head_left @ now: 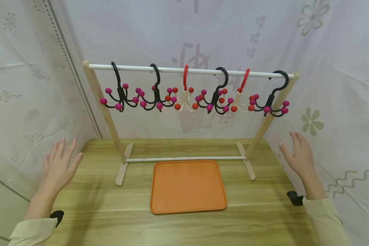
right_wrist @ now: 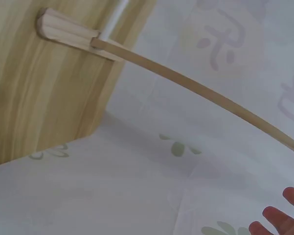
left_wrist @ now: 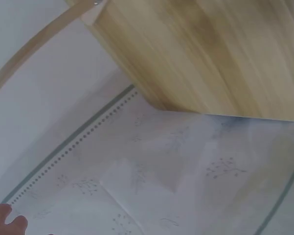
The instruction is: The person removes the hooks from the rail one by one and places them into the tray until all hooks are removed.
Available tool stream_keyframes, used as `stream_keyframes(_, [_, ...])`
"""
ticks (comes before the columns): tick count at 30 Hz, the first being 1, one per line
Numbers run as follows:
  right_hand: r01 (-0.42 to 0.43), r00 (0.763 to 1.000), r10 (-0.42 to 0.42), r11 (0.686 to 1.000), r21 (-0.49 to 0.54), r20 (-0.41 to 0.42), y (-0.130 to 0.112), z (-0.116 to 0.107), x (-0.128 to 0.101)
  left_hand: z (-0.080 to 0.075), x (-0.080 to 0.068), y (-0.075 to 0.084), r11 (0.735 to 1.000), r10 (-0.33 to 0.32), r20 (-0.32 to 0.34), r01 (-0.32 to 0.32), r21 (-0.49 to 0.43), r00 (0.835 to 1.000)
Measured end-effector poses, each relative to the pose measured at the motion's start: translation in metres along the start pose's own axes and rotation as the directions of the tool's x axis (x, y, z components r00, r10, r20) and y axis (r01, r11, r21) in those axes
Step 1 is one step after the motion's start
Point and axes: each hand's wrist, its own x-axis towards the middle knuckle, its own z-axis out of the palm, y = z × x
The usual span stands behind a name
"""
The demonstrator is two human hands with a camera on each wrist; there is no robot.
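Note:
My left hand (head_left: 59, 168) is raised at the table's left side, fingers spread, with nothing in it. On the far right, my right hand (head_left: 300, 158) is likewise held up, fingers apart and holding nothing. Between them stands a wooden rack with a white top rail (head_left: 172, 70). Several black claw hooks (head_left: 121, 94) with pink ball tips hang from it, along with a red-and-cream hook (head_left: 185, 92) and a second red-and-cream hook (head_left: 240, 97), both with red balls. In the wrist views only fingertips (left_wrist: 12, 223) of each hand show, at the lower corners.
An orange tray (head_left: 187, 188) lies on the wooden table (head_left: 117, 212) in front of the rack's lower bar (head_left: 184, 159). The rack's wooden feet (head_left: 124, 165) rest at both sides. Patterned white curtains (head_left: 135, 27) surround the table behind and at the sides.

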Motion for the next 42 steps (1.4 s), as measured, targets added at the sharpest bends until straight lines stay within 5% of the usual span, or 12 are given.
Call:
stream_keyframes(6, [-0.021, 0.996, 0.032, 0.992, 0.123, -0.088, -0.008, -0.006, 0.010, -0.007, 0.014, 0.012, 0.987, 0.027, -0.053, -0.035, -0.158, 0.998])
stream_keyframes(11, [-0.155, 0.976, 0.184, 0.962, 0.225, -0.116, -0.024, -0.017, 0.021, -0.018, 0.030, 0.029, 0.933, 0.011, -0.050, -0.028, -0.359, 0.999])
stream_keyframes(15, [-0.237, 0.942, 0.298, 0.917, 0.321, -0.157, -0.036, -0.022, 0.032, -0.028, 0.044, 0.043, 0.883, -0.054, -0.020, 0.038, -0.467, 0.998])
stream_keyframes(18, [-0.274, 0.917, 0.359, 0.882, 0.383, -0.171, -0.042, -0.024, 0.040, -0.032, 0.054, 0.052, 0.859, -0.115, -0.011, 0.095, -0.503, 0.993])
stream_keyframes(26, [-0.333, 0.869, 0.471, 0.782, 0.527, -0.150, -0.056, -0.028, 0.059, -0.041, 0.075, 0.077, 0.827, -0.195, -0.077, 0.121, -0.550, 0.978])
stream_keyframes(35, [-0.314, 0.853, 0.493, 0.748, 0.584, -0.173, -0.071, -0.032, 0.080, -0.047, 0.105, 0.093, 0.797, -0.257, -0.105, 0.149, -0.586, 0.961])
stream_keyframes(42, [-0.289, 0.845, 0.502, 0.720, 0.631, -0.186, -0.079, -0.036, 0.095, -0.045, 0.119, 0.091, 0.800, -0.285, -0.073, 0.195, -0.567, 0.956])
